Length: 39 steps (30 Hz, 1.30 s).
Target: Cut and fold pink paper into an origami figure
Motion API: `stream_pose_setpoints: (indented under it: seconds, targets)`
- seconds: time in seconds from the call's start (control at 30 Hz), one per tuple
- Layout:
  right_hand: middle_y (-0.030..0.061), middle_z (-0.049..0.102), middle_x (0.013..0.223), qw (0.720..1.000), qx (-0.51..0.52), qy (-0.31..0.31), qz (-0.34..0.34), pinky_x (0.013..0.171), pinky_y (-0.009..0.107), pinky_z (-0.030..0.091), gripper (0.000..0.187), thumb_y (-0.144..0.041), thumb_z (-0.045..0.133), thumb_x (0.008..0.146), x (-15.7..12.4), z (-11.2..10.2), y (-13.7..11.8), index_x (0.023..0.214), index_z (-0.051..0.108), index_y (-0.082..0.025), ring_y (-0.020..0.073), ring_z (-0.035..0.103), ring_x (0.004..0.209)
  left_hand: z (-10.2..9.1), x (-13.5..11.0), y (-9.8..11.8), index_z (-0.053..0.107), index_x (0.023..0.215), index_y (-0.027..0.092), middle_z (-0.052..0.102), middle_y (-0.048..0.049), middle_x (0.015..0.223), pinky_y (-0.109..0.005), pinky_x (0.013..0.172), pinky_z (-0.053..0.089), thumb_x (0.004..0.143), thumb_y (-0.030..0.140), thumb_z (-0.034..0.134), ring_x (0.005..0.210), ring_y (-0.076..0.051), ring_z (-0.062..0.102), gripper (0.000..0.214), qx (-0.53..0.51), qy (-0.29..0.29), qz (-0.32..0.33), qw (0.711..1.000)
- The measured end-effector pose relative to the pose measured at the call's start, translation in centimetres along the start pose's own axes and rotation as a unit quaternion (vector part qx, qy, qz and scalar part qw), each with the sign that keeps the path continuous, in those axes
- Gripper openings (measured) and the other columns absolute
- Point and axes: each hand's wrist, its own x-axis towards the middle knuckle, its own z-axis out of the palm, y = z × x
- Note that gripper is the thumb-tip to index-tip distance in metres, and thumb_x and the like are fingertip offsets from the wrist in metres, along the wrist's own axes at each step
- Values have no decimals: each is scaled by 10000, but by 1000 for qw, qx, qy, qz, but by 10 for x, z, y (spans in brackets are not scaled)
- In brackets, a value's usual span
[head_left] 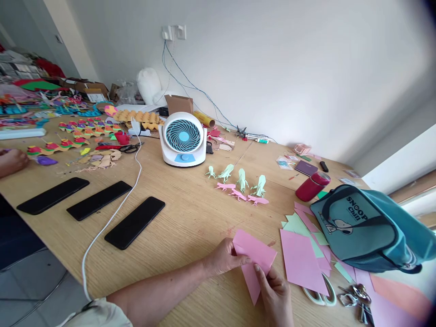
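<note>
A folded sheet of pink paper [255, 249] is held between my two hands above the front of the table. My left hand [226, 258] grips its left edge, thumb on top and fingers behind. Lower down, my right hand [274, 286] pinches the sheet near the fold, with the thumb pressed on it. One pointed flap hangs below the hands. Just right of it lies a flat pink sheet [303, 260], partly over white-handled scissors [329, 295]. Farther back stand several folded green paper figures [242, 180] and pink ones [258, 200].
A white fan [183, 141] stands at mid-table, and its white cable [112, 218] runs to the front edge. Black phones [134, 222] lie at left. At right are a teal bag [361, 227], a red flask [312, 186] and keys [359, 295]. Another person's hand [13, 162] rests far left.
</note>
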Motion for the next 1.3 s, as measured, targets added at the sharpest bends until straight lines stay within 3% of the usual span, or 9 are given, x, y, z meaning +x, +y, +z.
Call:
stream_pose_setpoints:
  seconds: [0.27,0.53,0.87,1.1,1.3]
  targets:
    - [94,776,860,999,-34,-30,-18,710,315,546,370,-491,716,787,-1,-2,0,949,804,-170,266,689,800,3,-1,9,709,896,124,706,-65,831,-278,792,485,700,526,765,900,-220,624,451,-7,19,-23,1000]
    - [106,778,977,1000,-18,-11,-10,755,319,551,379,-506,701,797,-1,-3,-1,965,798,-180,268,699,860,2,2,1,704,820,78,653,-47,724,-266,726,461,697,572,745,803,-202,603,510,-29,18,-57,998]
    - [119,781,930,999,29,21,13,747,339,564,384,-510,747,743,-1,-2,0,907,801,-167,282,707,855,3,1,-4,711,850,82,686,-70,817,-272,770,469,698,559,755,849,-208,619,502,-13,4,-42,999]
    - [108,776,991,998,39,52,17,835,359,547,408,-523,759,720,-1,-5,4,916,808,-168,291,696,927,2,1,-7,711,967,84,710,-97,938,-291,820,476,744,515,741,900,-210,633,486,-25,-30,-3,999]
    - [99,770,941,998,19,59,-6,799,351,541,383,-514,746,734,-2,-5,-3,877,796,-162,271,679,873,5,1,-8,720,925,97,693,-63,845,-250,739,461,711,527,762,817,-181,621,482,4,-29,-9,1000]
